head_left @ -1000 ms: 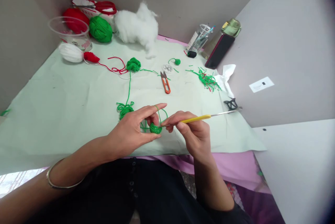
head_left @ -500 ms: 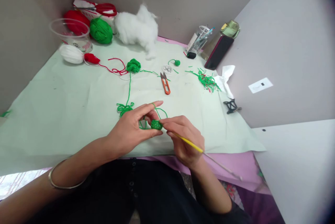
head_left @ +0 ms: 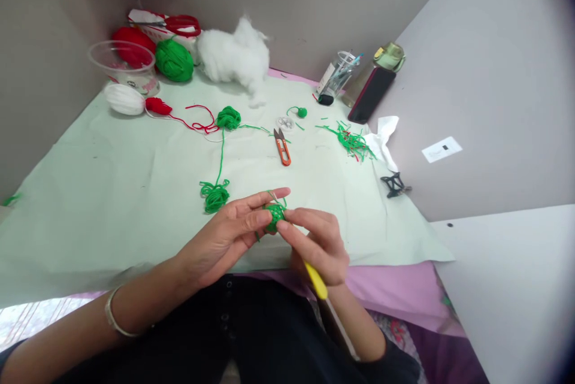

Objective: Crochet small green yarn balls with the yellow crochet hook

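My left hand (head_left: 236, 222) pinches a small round green crochet piece (head_left: 275, 217) between thumb and fingers, just above the table's near edge. Green yarn loops over its outstretched index finger. In my right hand (head_left: 321, 243) is a crochet hook (head_left: 315, 279) with a yellow handle, pointing down and back toward me. The thumb and index fingertips of that hand touch the piece's right side; the hook's working tip is hidden. A loose heap of green yarn (head_left: 215, 197) lies beyond my left hand, joined by a strand to a green yarn bundle (head_left: 229, 118).
Orange thread snips (head_left: 283, 149) lie mid-table, near a small green ball (head_left: 302, 112). Yarn scraps (head_left: 354, 143) and a phone (head_left: 372, 95) are at the right. White stuffing (head_left: 233, 51), a green skein (head_left: 174, 60) and a clear tub (head_left: 123, 66) stand at the back. Walls enclose the table.
My left thumb has moved from below the crochet piece onto its face, and the piece is turned. The hook has swung to point more steeply down, and the view has tilted slightly.
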Action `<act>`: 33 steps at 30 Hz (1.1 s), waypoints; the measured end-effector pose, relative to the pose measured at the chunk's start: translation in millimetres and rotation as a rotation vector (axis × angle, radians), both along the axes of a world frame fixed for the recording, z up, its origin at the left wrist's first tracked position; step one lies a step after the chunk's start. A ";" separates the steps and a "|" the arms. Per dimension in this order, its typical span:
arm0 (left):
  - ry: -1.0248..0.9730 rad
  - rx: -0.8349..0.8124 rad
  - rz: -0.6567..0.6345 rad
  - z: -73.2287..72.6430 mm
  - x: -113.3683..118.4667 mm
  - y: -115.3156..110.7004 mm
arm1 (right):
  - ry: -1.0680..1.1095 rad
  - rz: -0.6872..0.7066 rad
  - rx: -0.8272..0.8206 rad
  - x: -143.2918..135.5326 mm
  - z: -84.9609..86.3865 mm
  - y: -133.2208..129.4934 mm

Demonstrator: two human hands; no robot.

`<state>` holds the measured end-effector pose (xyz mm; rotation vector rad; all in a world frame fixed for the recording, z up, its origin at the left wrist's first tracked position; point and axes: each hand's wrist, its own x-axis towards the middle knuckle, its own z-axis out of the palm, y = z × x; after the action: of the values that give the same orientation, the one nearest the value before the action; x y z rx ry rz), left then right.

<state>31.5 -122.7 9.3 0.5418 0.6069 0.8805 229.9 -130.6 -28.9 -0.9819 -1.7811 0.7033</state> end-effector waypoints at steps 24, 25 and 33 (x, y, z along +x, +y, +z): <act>0.514 0.432 -0.126 4.6 -16.5 10.2 | 0.659 0.149 -0.575 -9.3 36.9 19.0; 0.514 0.429 -0.123 5.0 -15.8 10.6 | 0.664 0.150 -0.588 -10.4 36.1 19.0; 0.491 0.363 -0.097 0.1 -12.2 7.2 | 0.560 -0.016 -0.191 -23.9 24.4 2.8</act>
<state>19.3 -115.5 9.4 1.1264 0.8610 0.7708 206.0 -127.8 -4.5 -0.8165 -1.2320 1.0367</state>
